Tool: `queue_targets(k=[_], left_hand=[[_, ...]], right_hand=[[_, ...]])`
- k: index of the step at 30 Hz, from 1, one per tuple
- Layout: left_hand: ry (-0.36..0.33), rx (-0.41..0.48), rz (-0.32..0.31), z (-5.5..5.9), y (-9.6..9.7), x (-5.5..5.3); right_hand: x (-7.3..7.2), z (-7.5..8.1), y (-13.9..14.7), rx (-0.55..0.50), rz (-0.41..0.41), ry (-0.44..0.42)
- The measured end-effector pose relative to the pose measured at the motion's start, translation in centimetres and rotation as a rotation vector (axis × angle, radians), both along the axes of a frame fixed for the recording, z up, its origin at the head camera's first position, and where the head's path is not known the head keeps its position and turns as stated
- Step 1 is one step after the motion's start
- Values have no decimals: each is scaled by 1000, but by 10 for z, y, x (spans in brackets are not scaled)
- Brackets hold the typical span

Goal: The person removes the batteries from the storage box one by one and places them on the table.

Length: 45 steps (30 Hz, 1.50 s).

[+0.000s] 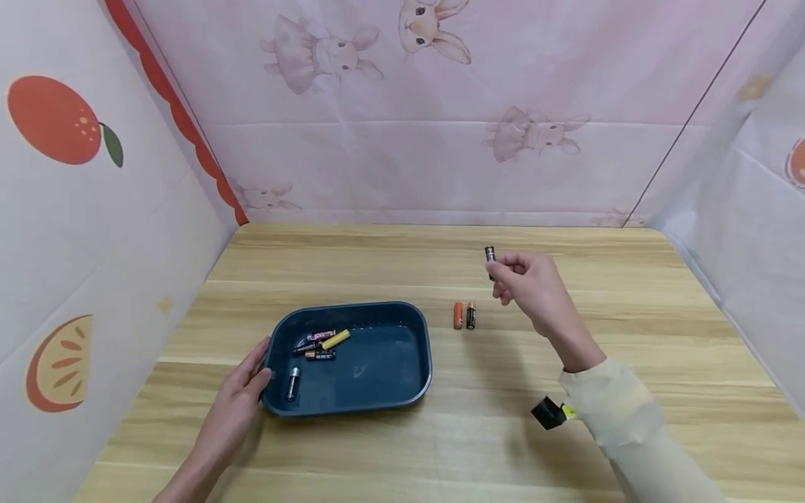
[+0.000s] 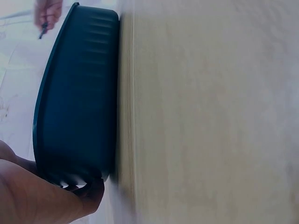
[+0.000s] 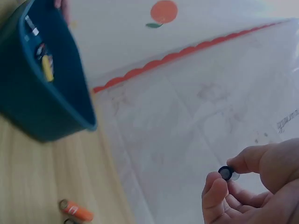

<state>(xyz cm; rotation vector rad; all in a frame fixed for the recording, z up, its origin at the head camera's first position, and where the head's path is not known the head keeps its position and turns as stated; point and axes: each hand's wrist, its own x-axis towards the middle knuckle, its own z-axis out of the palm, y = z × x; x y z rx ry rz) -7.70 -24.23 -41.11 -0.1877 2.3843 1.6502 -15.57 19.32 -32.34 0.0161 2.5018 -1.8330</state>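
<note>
My right hand [image 1: 531,286] pinches a dark battery [image 1: 490,253] between thumb and fingers, raised above the table. In the right wrist view, the round end of that battery [image 3: 225,173] faces the camera. At the left end of a dark blue plastic basin [image 1: 383,370], my left hand [image 1: 235,398] grips the rim and side. Several batteries lie in the basin's left half, among them a yellow one [image 1: 336,339], a pink-purple one [image 1: 322,335], a black one with a copper end [image 1: 321,355] and a dark one with a silver end [image 1: 293,384].
Right of the basin, an orange battery [image 1: 458,316] and a black-and-copper battery [image 1: 471,316] lie side by side on the wooden table [image 1: 440,447]. A black object [image 1: 548,413] with a yellow-green part shows beside my right sleeve [image 1: 619,412]. Printed cloth walls [image 1: 402,168] enclose the table.
</note>
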Motion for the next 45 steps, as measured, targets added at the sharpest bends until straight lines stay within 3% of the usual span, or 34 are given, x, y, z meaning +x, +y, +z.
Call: queue_targets(k=[4, 9, 18, 27, 45], left_hand=[[11, -8, 2, 3, 1, 0], [3, -6, 10, 6, 1, 0], [-8, 15, 8, 4, -1, -1], [28, 19, 0, 3, -2, 2], [7, 56, 16, 2, 0, 2]], right_hand=[[-2, -25, 10, 30, -44, -85], [-6, -55, 17, 49, -29, -184], [-10, -91, 18, 143, -24, -226], [-7, -105, 15, 193, -41, -199], [-10, -104, 5, 379, -52, -178]])
